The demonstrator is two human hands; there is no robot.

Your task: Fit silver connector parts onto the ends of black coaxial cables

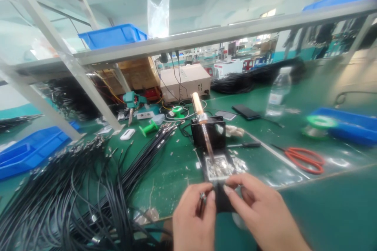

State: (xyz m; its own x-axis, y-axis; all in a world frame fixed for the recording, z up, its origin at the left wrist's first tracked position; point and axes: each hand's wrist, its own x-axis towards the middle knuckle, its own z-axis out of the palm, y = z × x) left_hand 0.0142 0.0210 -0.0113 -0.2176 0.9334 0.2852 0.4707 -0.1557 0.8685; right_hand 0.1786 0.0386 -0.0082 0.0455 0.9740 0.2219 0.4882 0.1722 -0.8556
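My left hand (193,217) is closed, thumb against fingers, around a black cable (202,203) whose metal end shows between them. My right hand (262,208) faces it in a pinch; whatever lies between its thumb and forefinger is too small or hidden to make out. Just beyond both hands lies a small white-rimmed tray (209,173) heaped with little silvery metal pieces (221,168). A soldering iron (203,119) with a wooden handle leans tip-down over those pieces. Behind it stands a black box-shaped fan (219,131).
Many black cables (97,188) cover the left side. Red-handled scissors (306,160), a screwdriver (246,145), a plastic bottle (278,92), a phone (246,112) and a blue bin (350,125) lie right. A shelf beam (206,39) crosses above; a beige box (185,82) stands behind.
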